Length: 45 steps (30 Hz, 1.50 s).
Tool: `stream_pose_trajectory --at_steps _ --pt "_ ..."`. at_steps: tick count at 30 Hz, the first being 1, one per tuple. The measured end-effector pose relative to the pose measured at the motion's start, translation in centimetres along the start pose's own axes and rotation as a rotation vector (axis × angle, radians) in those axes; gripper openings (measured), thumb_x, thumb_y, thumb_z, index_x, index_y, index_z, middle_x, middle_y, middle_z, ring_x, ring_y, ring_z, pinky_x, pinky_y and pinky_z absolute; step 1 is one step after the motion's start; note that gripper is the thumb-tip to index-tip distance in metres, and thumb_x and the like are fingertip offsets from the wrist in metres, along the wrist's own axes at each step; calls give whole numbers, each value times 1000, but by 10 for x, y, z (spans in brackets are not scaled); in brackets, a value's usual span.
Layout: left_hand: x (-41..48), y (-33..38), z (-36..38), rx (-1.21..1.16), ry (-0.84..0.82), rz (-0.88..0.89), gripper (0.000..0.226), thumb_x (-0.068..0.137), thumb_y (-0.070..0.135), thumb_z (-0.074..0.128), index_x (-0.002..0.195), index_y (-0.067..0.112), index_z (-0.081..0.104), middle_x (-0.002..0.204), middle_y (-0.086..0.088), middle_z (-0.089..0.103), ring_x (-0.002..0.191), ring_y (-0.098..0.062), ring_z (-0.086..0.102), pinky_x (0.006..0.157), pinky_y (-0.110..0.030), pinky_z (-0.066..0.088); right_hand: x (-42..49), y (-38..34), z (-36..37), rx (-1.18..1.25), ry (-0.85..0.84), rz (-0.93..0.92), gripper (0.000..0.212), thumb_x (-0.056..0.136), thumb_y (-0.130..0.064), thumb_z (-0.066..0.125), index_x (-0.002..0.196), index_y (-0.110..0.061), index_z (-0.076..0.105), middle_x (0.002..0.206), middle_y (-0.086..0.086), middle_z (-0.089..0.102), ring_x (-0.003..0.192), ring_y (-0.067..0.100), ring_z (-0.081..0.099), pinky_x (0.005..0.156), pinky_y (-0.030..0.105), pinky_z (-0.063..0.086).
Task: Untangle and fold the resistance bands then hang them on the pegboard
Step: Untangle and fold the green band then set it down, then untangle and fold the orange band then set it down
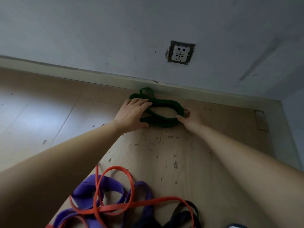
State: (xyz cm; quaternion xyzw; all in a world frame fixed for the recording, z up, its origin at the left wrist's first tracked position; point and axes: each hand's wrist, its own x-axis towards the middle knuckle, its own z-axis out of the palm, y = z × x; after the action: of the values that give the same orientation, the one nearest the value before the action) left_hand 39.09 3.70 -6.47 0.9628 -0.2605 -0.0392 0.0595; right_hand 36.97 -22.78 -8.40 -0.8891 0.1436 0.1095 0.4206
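A green resistance band [162,111] lies coiled in several loops on the floor, close to the baseboard. My left hand [133,112] grips the coil's left end, fingers over the top and thumb under it. My right hand [187,116] pinches the coil's right end. A tangle of bands lies near me at the bottom of the view: an orange band [130,208] looped over a purple band [107,188], and a black band [184,216] to the right. No pegboard is in view.
The wall meets the wooden floor [172,153] at a pale baseboard [98,74] just behind the green coil. A white wall socket [180,52] sits above it. Small scuffs mark the floor. A corner of the room is at the right.
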Motion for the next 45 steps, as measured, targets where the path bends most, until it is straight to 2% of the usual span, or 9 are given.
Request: stream_pose_trajectory --at_steps 6,10,16,23,29,34,36,40,45 --pt "-65 12 -30 -146 145 -8 69 84 40 77 144 21 51 142 -3 59 129 -26 54 102 -42 47 -58 -11 -6 -72 -39 -62 53 93 -29 71 141 -14 53 144 7 54 134 25 51 109 35 40" --pt "-127 28 -39 -276 188 -18 51 84 35 78 129 17 64 120 -4 70 103 -24 63 82 -35 53 -113 -14 -3 -196 -172 -195 34 90 -28 73 122 -18 66 119 1 63 107 18 62 97 35 52" --pt "-227 52 -20 -391 80 -68 31 83 41 70 108 22 73 106 4 72 96 -18 63 82 -30 48 -198 -10 14 -369 -461 -272 28 87 -36 74 111 -23 72 99 -7 68 91 12 66 82 27 53" --pt "-311 65 10 -196 -77 -109 47 76 59 60 114 34 66 107 13 69 101 -19 63 82 -37 49 -251 7 37 -762 -655 -295 59 87 -40 70 141 -25 50 135 1 54 127 22 46 106 40 44" --pt "-315 65 -10 -190 -37 -34 12 77 25 78 84 32 71 76 11 67 75 -19 67 65 -30 44 -265 4 40 -904 -644 -245 18 90 -24 64 107 -23 71 110 9 64 98 32 64 81 36 54" --pt "-307 58 -61 -290 -284 -131 16 91 29 65 103 29 76 96 6 72 88 -14 61 70 -23 39 -267 -26 27 -846 -714 -183 12 88 -21 64 98 -18 71 90 6 68 84 24 64 71 32 51" --pt "-304 59 -89 -319 -354 -107 19 94 30 61 105 27 77 90 3 68 84 -16 59 66 -21 37 -270 -43 18 -841 -765 -174 18 89 -19 66 106 -17 70 97 7 69 88 22 66 75 34 55" --pt "-299 62 -156 -487 -424 -221 14 93 30 67 100 19 73 89 2 68 85 -18 65 73 -28 52 -279 -96 -10 -836 -791 -278 46 88 -26 73 131 -14 62 118 8 67 97 22 61 86 33 53" --pt "-299 76 -243 -807 -368 -273 9 97 16 64 101 14 72 87 -1 66 81 -13 63 75 -25 54 -312 -187 -49 -499 -757 -453 72 82 -34 82 145 -21 49 130 3 58 101 13 58 81 24 47"
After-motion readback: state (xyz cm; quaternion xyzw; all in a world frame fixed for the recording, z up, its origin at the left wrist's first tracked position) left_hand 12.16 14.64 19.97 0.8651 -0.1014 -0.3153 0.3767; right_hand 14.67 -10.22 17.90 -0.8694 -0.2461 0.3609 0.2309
